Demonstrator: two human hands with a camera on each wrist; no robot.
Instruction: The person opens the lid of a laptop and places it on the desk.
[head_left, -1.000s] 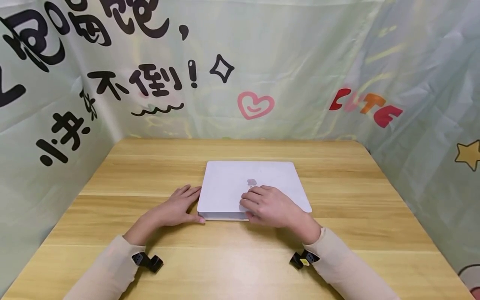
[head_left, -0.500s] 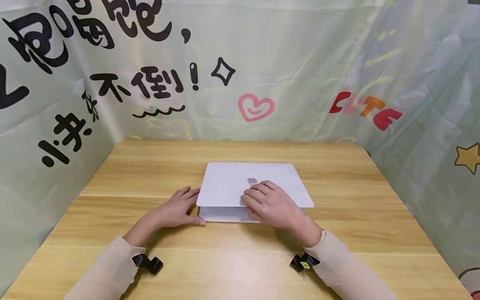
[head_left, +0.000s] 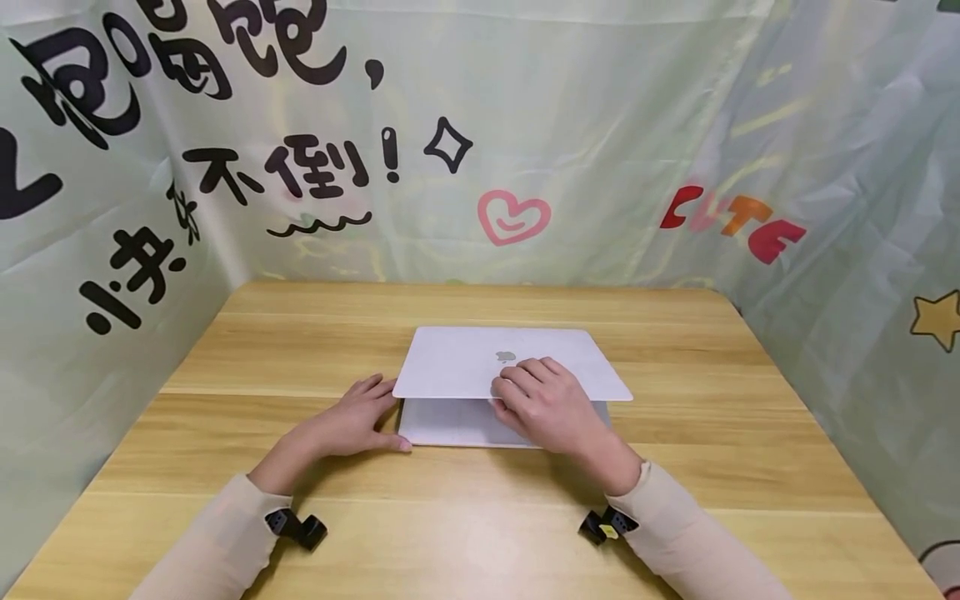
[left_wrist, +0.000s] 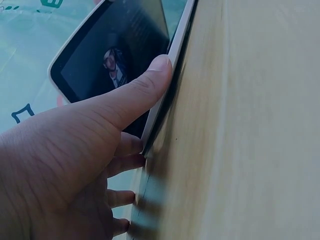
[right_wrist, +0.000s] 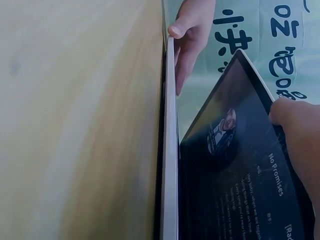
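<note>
A silver laptop (head_left: 457, 358) with an apple logo lies mid-table, its lid partly raised at the front. My right hand (head_left: 551, 408) grips the lid's front edge, fingers curled over the outer face and thumb (right_wrist: 287, 112) on the screen side. At the base's left front corner, my left hand (head_left: 352, 423) steadies the laptop base (head_left: 457, 423): the thumb (left_wrist: 150, 80) presses on its edge while the other fingers spread down beside it. The lit dark screen (right_wrist: 235, 150) carries lines of text and a round picture, seen in both wrist views.
The laptop stands on a wood-grain table (head_left: 480, 533). Pale green cloth (head_left: 615, 100) with printed lettering hangs behind the table and along both sides. Both sleeves carry small black wrist cameras, the left camera (head_left: 296, 527) and the right camera (head_left: 607, 521).
The lid's front edge has risen from slightly lifted to a wider gap, with my right hand moving up along with it. My left hand stays at the base's corner.
</note>
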